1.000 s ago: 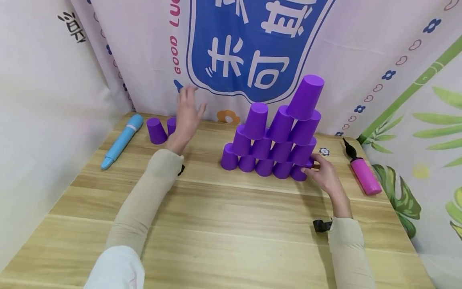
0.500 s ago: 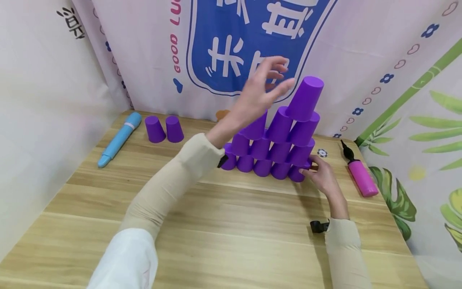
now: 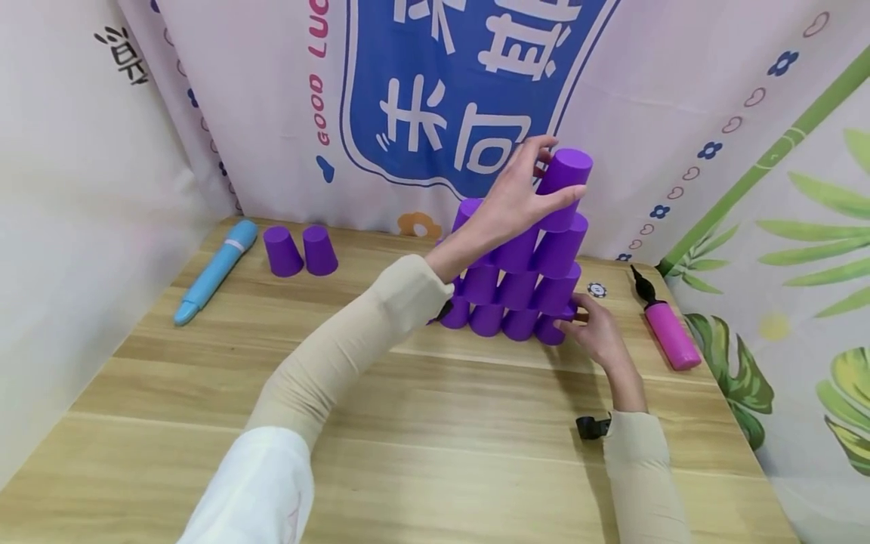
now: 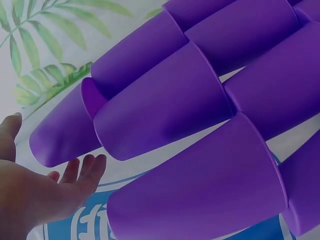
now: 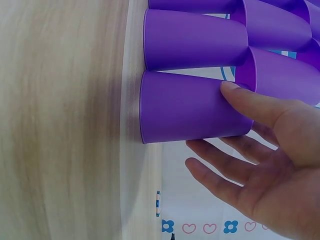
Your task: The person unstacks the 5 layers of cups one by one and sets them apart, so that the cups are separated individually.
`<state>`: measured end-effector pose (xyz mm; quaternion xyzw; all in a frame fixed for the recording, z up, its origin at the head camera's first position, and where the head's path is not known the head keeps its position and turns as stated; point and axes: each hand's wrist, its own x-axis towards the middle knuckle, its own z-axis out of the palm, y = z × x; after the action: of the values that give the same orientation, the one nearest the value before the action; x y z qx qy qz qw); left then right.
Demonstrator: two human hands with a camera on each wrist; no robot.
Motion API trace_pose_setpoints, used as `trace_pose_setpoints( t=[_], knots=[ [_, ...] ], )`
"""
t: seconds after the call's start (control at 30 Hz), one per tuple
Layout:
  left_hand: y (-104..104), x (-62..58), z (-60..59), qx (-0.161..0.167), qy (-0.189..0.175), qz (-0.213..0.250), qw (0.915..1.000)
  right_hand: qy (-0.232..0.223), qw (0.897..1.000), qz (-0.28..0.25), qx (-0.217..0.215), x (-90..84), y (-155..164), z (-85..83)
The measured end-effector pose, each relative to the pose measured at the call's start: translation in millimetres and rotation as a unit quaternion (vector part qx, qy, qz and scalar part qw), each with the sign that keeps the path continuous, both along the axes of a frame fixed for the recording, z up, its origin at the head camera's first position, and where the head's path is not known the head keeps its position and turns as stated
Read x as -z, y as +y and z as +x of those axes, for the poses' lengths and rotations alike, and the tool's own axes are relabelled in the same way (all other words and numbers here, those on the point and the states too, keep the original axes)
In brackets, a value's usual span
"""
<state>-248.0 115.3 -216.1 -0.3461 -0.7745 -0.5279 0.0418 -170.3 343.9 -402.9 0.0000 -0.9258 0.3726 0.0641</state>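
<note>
Upside-down purple cups stand stacked in a pyramid on the table. My left hand [image 3: 513,200] is spread around the top cup [image 3: 560,174], its thumb in front and its other fingers behind. In the left wrist view the fingers and thumb of that hand [image 4: 45,195] are extended beside the top cup [image 4: 60,127], with a gap at the thumb. At the bottom right corner my right hand [image 3: 601,332] holds the end cup [image 5: 190,107] of the lowest row, thumb on its near face and fingers round the far side. My left forearm hides the pyramid's left part.
Two more purple cups [image 3: 319,251] stand upside down at the back left, beside a light blue pump [image 3: 217,272]. A pink hand pump [image 3: 669,332] with a black nozzle lies at the right. A small round chip [image 3: 596,290] lies behind the right hand. A printed cloth hangs behind.
My left hand has swung from beside the two separate cups, across to the right, and come down around the top cup. My right hand keeps its place on the corner cup.
</note>
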Motion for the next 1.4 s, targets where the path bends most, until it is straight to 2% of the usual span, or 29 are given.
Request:
trace_pose_setpoints(
  t=[0.23, 0.57, 0.7, 0.83, 1.0, 1.2, 1.3, 1.4],
  knots=[
    [1, -0.7, -3.4, -0.014, 0.003, -0.003, 0.9999, 0.01, 1.0, 0.0, -0.006, 0.5, -2, -2.8],
    [7, 0.1, -9.6, -0.013, -0.009, -0.028, 0.9995, 0.005, 1.0, -0.004, -0.005, 1.9, -1, -0.6],
    [5, -0.3, -10.0, -0.018, -0.012, -0.014, 0.9997, 0.001, 1.0, -0.008, -0.002, 1.9, 0, -1.0],
    [-3, -3.9, -10.6, -0.031, 0.0, 0.023, 0.9993, 0.003, 1.0, -0.008, -0.005, 1.9, 0, -1.5],
    [-27, -15.9, -13.0, -0.062, 0.02, 0.084, 0.9944, 0.01, 1.0, -0.006, -0.01, 3.2, -1, -1.0],
    [-75, -31.7, -25.0, -0.126, 0.07, 0.132, 0.9807, 0.029, 0.999, -0.004, -0.018, 2.2, -1, -0.6],
    [-101, -29.1, -35.4, -0.167, 0.072, 0.142, 0.973, 0.036, 0.999, -0.003, -0.019, 1.5, -1, -1.0],
    [-128, -16.6, -46.9, -0.205, 0.044, 0.154, 0.9656, 0.03, 0.999, 0.0, -0.018, 2.0, -1, -1.2]
  ],
)
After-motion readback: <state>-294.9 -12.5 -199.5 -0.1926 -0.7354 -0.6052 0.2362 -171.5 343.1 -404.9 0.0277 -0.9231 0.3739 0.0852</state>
